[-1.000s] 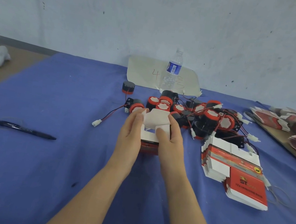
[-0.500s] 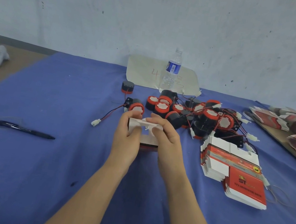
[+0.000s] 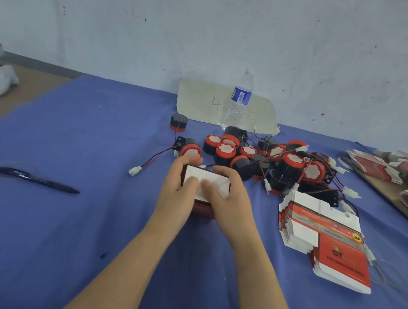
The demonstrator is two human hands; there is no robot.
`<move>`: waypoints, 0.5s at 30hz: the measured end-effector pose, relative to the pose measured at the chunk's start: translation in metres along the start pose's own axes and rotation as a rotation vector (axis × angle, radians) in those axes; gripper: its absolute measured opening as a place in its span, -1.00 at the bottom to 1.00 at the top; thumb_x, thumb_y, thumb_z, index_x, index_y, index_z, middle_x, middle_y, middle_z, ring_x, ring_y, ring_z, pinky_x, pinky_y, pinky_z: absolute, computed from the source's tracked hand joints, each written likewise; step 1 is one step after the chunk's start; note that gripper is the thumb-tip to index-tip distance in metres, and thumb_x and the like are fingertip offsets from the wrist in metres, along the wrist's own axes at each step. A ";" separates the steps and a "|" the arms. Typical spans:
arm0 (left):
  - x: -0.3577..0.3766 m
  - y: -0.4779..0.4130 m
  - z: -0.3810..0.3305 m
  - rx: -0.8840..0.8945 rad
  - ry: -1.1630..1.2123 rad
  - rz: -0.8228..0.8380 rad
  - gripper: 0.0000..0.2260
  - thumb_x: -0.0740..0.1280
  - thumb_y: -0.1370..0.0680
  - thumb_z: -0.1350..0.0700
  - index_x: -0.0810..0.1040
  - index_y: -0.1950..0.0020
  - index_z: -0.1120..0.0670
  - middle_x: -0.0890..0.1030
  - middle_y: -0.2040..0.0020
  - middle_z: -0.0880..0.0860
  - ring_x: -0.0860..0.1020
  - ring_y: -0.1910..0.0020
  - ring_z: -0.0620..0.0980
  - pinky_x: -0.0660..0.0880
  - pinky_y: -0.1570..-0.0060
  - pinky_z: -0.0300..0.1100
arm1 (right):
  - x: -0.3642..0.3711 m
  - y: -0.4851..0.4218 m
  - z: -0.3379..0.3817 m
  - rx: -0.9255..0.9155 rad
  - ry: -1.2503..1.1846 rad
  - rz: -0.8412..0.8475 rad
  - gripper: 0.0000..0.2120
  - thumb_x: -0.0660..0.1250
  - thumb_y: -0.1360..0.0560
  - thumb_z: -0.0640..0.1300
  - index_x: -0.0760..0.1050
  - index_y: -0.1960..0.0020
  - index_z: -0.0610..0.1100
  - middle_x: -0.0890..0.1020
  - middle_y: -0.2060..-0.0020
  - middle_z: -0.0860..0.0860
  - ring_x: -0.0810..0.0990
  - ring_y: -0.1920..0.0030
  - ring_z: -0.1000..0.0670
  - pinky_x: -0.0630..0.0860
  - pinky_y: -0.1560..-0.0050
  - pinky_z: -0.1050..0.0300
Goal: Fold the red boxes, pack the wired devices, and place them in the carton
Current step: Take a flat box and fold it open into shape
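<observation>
Both bare forearms reach forward to the box (image 3: 216,178). The left hand (image 3: 178,194) grips its left side, the right hand (image 3: 233,205) its right side, thumbs pressing on top.

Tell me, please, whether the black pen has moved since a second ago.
No. The black pen keeps the same gap from the white connector on the blue cloth.

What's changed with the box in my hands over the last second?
On the box, the white end flaps that stood up are now folded flat. The left hand and right hand still grip it, thumbs pressing the flaps. The pen, bottle and pile of devices stayed put.
</observation>
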State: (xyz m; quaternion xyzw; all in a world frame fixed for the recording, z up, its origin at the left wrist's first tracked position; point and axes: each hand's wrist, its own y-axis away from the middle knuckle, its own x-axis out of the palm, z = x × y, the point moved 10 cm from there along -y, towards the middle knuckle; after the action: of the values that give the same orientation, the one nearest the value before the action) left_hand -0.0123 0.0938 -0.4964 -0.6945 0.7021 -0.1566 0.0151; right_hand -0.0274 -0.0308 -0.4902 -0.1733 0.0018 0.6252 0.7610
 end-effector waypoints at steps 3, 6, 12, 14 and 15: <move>0.001 0.000 0.000 0.030 -0.078 0.007 -0.55 0.11 -0.47 0.37 0.50 -0.13 -0.11 0.55 -0.10 -0.19 0.54 -0.02 -0.23 0.54 0.05 -0.28 | -0.003 -0.001 0.001 0.007 0.052 -0.029 -0.80 0.32 -0.53 -0.17 0.45 -0.02 0.14 0.56 0.07 0.19 0.56 0.12 0.23 0.48 0.31 0.41; 0.002 -0.001 0.001 0.040 -0.064 0.005 -0.60 0.11 -0.49 0.33 0.51 -0.11 -0.10 0.56 -0.05 -0.22 0.54 0.04 -0.29 0.54 0.09 -0.30 | -0.002 0.000 0.005 -0.028 0.079 -0.031 -0.79 0.31 -0.53 -0.18 0.45 0.00 0.14 0.57 0.06 0.18 0.55 0.11 0.22 0.46 0.31 0.42; -0.005 -0.003 0.006 0.008 0.001 -0.095 -0.72 0.02 -0.67 0.00 0.43 -0.29 -0.14 0.45 -0.28 -0.21 0.41 -0.19 -0.38 0.36 -0.15 -0.40 | -0.010 0.000 0.009 -0.027 -0.160 -0.097 -0.81 0.21 -0.61 -0.09 0.60 0.03 -0.09 0.65 0.12 0.07 0.57 0.14 0.13 0.53 0.16 0.24; -0.009 -0.006 0.014 -0.068 -0.050 -0.133 -0.64 -0.04 -0.66 -0.11 0.33 -0.42 -0.15 0.31 -0.44 -0.14 0.32 -0.35 -0.27 0.29 -0.34 -0.23 | -0.017 0.001 0.011 -0.042 -0.213 -0.188 -0.74 0.21 -0.61 -0.05 0.62 0.11 -0.08 0.65 0.24 0.09 0.55 0.25 0.21 0.45 0.27 0.39; -0.009 -0.007 0.021 -0.125 -0.043 -0.138 -0.63 -0.05 -0.65 -0.15 0.34 -0.39 -0.16 0.31 -0.45 -0.08 0.37 -0.33 -0.20 0.34 -0.31 -0.19 | -0.018 0.002 0.014 -0.067 -0.198 -0.207 -0.77 0.23 -0.60 -0.06 0.61 0.12 -0.06 0.65 0.24 0.10 0.54 0.26 0.22 0.44 0.29 0.41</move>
State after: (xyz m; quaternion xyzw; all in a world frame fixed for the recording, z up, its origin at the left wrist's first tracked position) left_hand -0.0003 0.0989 -0.5162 -0.7441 0.6604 -0.0981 -0.0243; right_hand -0.0364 -0.0439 -0.4736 -0.1355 -0.1123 0.5570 0.8117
